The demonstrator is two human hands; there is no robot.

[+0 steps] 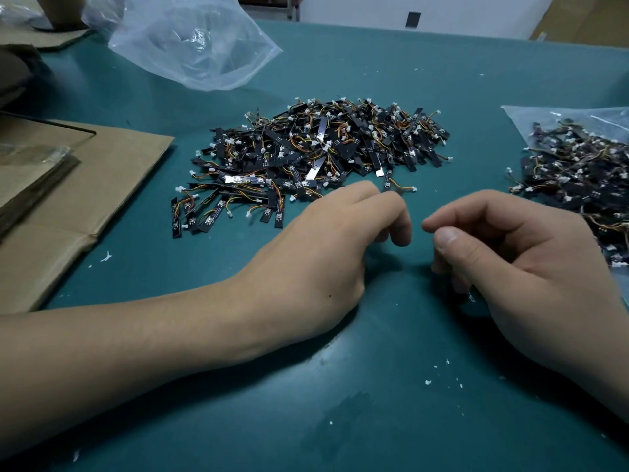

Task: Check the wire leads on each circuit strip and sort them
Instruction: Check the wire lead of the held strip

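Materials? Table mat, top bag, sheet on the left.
Mat: probably rubber or vinyl; teal, matte with a soft glare.
Bag: thin clear plastic film; crinkled, glossy.
Sheet: brown cardboard, likely corrugated; dull surface with a fold crease.

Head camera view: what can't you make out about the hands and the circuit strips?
In the head view:
Left hand: fingertips curl under, hiding any strip held.
Right hand: curled fingers hide its palm.
Middle pile: wire leads too small to judge.
Bagged pile: cut off by the right edge.
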